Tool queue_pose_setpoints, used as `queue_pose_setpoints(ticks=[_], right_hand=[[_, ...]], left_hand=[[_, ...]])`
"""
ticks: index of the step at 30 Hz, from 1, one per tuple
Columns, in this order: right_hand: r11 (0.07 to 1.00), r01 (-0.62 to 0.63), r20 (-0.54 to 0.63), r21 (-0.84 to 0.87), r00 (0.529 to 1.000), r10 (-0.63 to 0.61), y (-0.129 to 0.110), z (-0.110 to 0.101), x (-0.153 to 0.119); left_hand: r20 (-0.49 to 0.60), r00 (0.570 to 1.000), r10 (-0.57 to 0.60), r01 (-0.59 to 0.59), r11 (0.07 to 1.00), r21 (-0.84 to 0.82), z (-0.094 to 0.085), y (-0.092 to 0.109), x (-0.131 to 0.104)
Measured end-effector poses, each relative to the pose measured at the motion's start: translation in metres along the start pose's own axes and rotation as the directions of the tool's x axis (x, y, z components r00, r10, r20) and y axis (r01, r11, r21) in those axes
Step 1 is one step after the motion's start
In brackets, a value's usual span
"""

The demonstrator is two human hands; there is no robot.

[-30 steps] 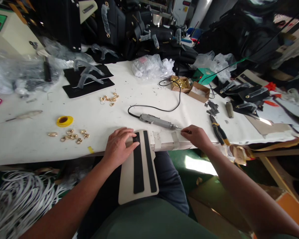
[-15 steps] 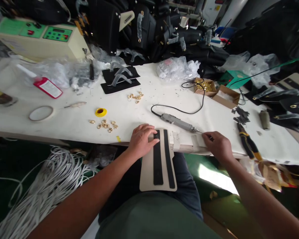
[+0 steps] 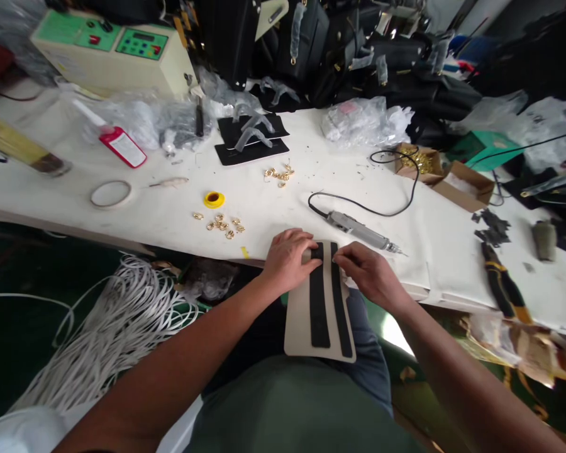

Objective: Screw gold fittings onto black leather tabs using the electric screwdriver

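Observation:
A beige panel (image 3: 297, 327) with two black strips (image 3: 319, 308) hangs from the white table's front edge (image 3: 122, 226) over my lap. My left hand (image 3: 290, 258) presses on the panel's top left, fingers touching the left black strip. My right hand (image 3: 365, 270) rests on the panel's top right, fingers curled at the right strip's upper end. Just behind my hands lies a grey corded power tool (image 3: 361, 229), its tip pointing right.
Gold metal rings (image 3: 219, 223), a yellow tape roll (image 3: 214, 199), a tape ring (image 3: 110, 193) and a red-labelled bottle (image 3: 121, 145) lie left. Pliers (image 3: 502, 283) and cardboard boxes (image 3: 462, 182) sit right. Black bags (image 3: 311, 38) and a green-topped machine (image 3: 117, 53) stand behind. White cords (image 3: 104, 327) pile below the table.
My right hand has come left from the pale strip near the tool's tip onto the panel's top right. The view has swung to the left.

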State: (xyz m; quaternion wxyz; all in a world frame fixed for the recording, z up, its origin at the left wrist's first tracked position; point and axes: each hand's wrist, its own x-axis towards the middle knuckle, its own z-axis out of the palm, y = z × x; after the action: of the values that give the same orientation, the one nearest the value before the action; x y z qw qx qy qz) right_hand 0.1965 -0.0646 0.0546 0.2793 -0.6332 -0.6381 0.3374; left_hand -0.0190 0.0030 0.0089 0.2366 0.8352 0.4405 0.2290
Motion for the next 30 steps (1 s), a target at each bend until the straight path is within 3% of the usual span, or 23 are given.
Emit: queue_pose_setpoints(ticks=[4, 9, 19, 30], right_hand=[[0.992, 0.106, 0.062, -0.064, 0.993, -0.102, -0.002, 0.019, 0.03], [0.984, 0.107, 0.085, -0.144, 0.992, -0.096, 0.001, 0.026, 0.035], [0.989, -0.051, 0.055, -0.14, 0.997, 0.06, -0.001, 0.028, 0.041], [0.974, -0.208, 0.126, -0.087, 0.968, 0.218, -0.01, 0.022, 0.053]], left_hand=[[0.006, 1.0, -0.002, 0.002, 1.0, 0.005, 0.001, -0.001, -0.001], [0.004, 1.0, 0.005, -0.005, 1.0, 0.007, 0.003, -0.002, -0.003], [0.013, 1.0, 0.006, -0.006, 1.0, -0.022, 0.003, -0.003, -0.003], [0.01, 1.0, 0.023, -0.023, 1.0, -0.009, 0.005, -0.006, -0.005]])
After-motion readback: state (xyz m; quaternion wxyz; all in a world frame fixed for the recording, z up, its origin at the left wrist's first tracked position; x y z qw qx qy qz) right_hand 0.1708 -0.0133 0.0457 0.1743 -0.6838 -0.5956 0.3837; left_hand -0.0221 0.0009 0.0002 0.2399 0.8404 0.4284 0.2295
